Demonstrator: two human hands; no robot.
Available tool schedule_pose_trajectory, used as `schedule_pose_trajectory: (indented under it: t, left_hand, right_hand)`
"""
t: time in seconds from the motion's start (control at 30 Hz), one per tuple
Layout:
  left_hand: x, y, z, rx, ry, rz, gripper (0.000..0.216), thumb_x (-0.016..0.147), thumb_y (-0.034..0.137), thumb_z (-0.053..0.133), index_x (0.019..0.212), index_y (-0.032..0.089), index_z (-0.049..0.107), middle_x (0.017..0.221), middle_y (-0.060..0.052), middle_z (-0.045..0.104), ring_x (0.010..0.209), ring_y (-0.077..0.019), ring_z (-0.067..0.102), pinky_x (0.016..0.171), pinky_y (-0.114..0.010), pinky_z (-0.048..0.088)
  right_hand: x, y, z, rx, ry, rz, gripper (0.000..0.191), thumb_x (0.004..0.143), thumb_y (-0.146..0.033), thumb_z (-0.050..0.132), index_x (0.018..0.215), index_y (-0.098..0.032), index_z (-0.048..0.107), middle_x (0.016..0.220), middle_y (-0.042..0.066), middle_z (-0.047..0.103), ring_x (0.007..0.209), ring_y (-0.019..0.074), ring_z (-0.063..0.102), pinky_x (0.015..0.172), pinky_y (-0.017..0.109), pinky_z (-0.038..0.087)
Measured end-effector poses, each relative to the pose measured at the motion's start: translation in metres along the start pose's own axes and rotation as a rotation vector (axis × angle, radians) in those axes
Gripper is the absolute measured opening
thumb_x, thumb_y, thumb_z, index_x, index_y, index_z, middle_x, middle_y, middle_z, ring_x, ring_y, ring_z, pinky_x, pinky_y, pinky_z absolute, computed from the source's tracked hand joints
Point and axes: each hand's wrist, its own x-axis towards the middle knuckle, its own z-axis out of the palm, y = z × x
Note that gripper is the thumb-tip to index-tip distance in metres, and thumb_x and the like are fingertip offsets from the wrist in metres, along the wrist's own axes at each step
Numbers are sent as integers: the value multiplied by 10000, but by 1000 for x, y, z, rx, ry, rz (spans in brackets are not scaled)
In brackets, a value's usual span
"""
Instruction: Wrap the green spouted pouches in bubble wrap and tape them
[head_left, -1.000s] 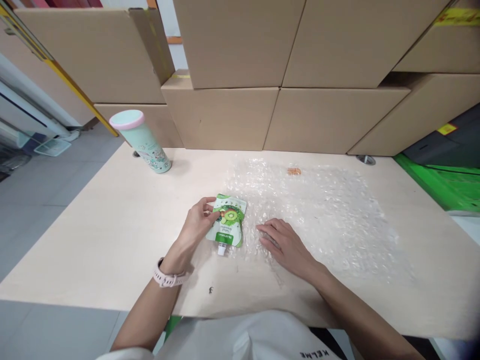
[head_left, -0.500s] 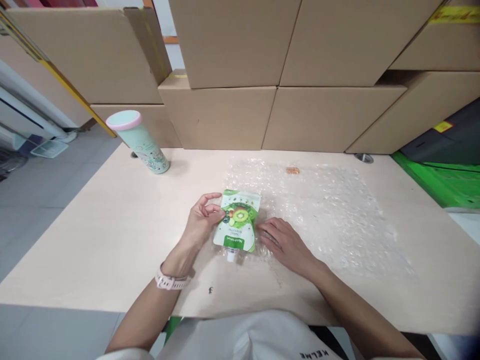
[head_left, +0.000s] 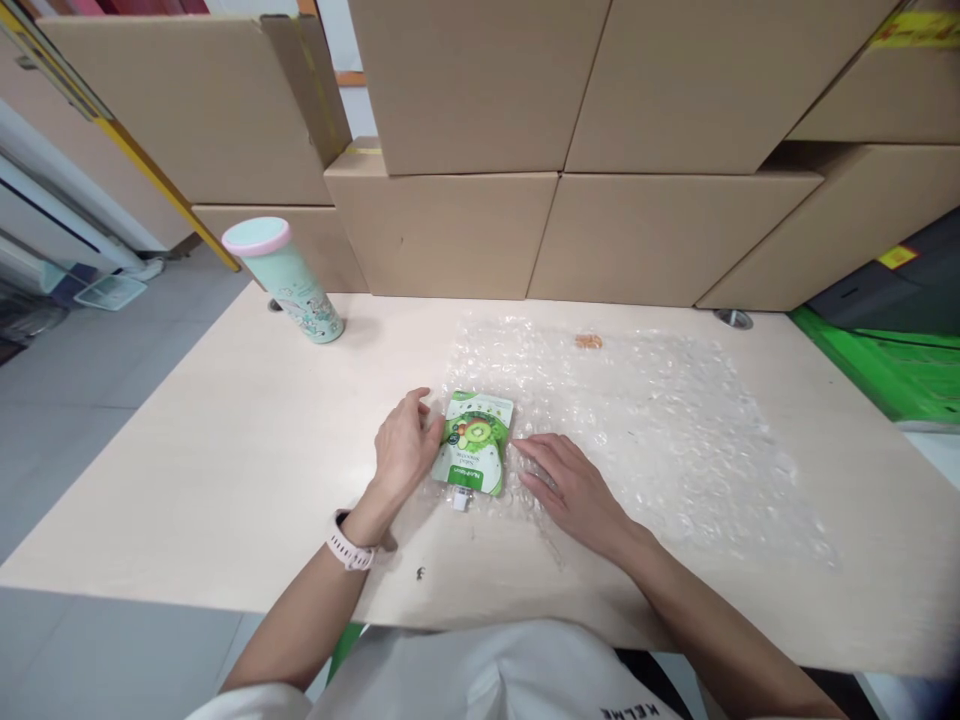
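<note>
A green and white spouted smoothie pouch (head_left: 475, 448) lies flat on the left part of a sheet of clear bubble wrap (head_left: 652, 450), its white spout facing me. My left hand (head_left: 403, 440) rests at the pouch's left edge, fingers apart and stretched away from me; the thumb is against or very close to that edge. On the other side, my right hand (head_left: 571, 488) lies on the wrap, fingers loosely bent and spread, the fingertips just beside the pouch. Neither hand grips anything.
A mint tumbler with a pink-rimmed lid (head_left: 289, 280) stands at the back left of the table (head_left: 225, 450). Cardboard boxes (head_left: 450, 235) are stacked along the back edge. A small orange item (head_left: 589, 342) is at the wrap's far side. A green crate (head_left: 870, 370) stands at the right.
My left hand has let go of the pouch's edge and its fingers have straightened. The pouch, held slightly raised before, now lies flat on the wrap. My right hand has barely moved.
</note>
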Motion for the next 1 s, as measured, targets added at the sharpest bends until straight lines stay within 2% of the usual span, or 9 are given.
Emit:
schedule_pose_trajectory:
  t: [0.07, 0.17, 0.3, 0.4, 0.47, 0.6, 0.73, 0.87, 1.0]
  left_hand:
    - [3, 0, -5, -82, -72, -72, 441, 849, 340, 587, 1269, 213, 540, 878, -45, 690, 686, -188, 630, 664, -304, 454]
    - [6, 1, -10, -378, -232, -232, 480, 821, 388, 634, 1239, 173, 536, 706, -5, 645, 535, -152, 586, 549, -268, 453]
    - [7, 8, -13, -807, -405, -389, 504, 711, 383, 770, 1103, 133, 574, 593, 40, 578, 455, -99, 515, 453, -206, 410]
    - [2, 14, -13, -1052, -546, -315, 457, 746, 419, 758, 1080, 144, 611, 706, -4, 645, 543, -95, 567, 517, -202, 454]
    - [-5, 18, -12, -1097, -644, -156, 381, 816, 431, 700, 1073, 154, 657, 903, -64, 692, 744, -134, 646, 686, -247, 521]
    - [-22, 27, -4, -862, -694, 317, 342, 881, 392, 643, 1173, 217, 682, 1235, -111, 598, 1139, -232, 582, 1013, -394, 453]
    - [-40, 36, 12, -444, -548, 720, 526, 880, 362, 647, 1387, 300, 522, 1367, -115, 486, 1280, -270, 444, 1084, -480, 388]
    - [-52, 44, 30, 14, -471, 901, 561, 904, 304, 596, 1441, 249, 444, 1453, -147, 421, 1282, -329, 402, 1028, -528, 401]
    - [-57, 49, 40, 202, -433, 937, 542, 923, 274, 549, 1445, 227, 412, 1456, -142, 438, 1277, -337, 408, 986, -507, 406]
  right_hand:
    - [0, -3, 2, 9, 22, -49, 420, 992, -296, 455, 1411, -272, 438, 1368, 112, 537, 1258, 269, 495, 1016, 483, 458]
    - [-1, -8, 7, 30, -51, -140, 534, 991, -352, 465, 1502, -298, 318, 1566, 86, 341, 1419, 281, 335, 1118, 517, 368]
    - [-2, -10, 11, 135, -153, -108, 625, 992, -422, 448, 1554, -326, 191, 1624, 79, 228, 1446, 303, 302, 1118, 559, 356]
    - [-2, -9, 8, 342, -134, -12, 624, 986, -451, 448, 1550, -344, 203, 1609, 61, 274, 1454, 300, 297, 1150, 569, 311]
    - [-2, -6, 4, 547, -101, 57, 588, 988, -466, 439, 1534, -344, 259, 1604, 46, 292, 1460, 281, 293, 1176, 539, 284]
    - [0, 1, -5, 934, -78, 206, 564, 981, -569, 372, 1478, -302, 399, 1544, 64, 412, 1402, 269, 408, 1161, 493, 324]
    - [0, 4, -14, 1054, -93, 357, 606, 965, -648, 296, 1366, -263, 538, 1402, 83, 569, 1270, 271, 545, 1060, 445, 435]
    - [2, 8, -18, 847, -79, 471, 530, 964, -613, 364, 1197, -210, 617, 1145, 75, 688, 1048, 251, 640, 881, 379, 515]
    - [1, 18, -16, 353, 14, 479, 380, 953, -509, 452, 1062, -194, 635, 853, 36, 669, 758, 203, 623, 701, 337, 500]
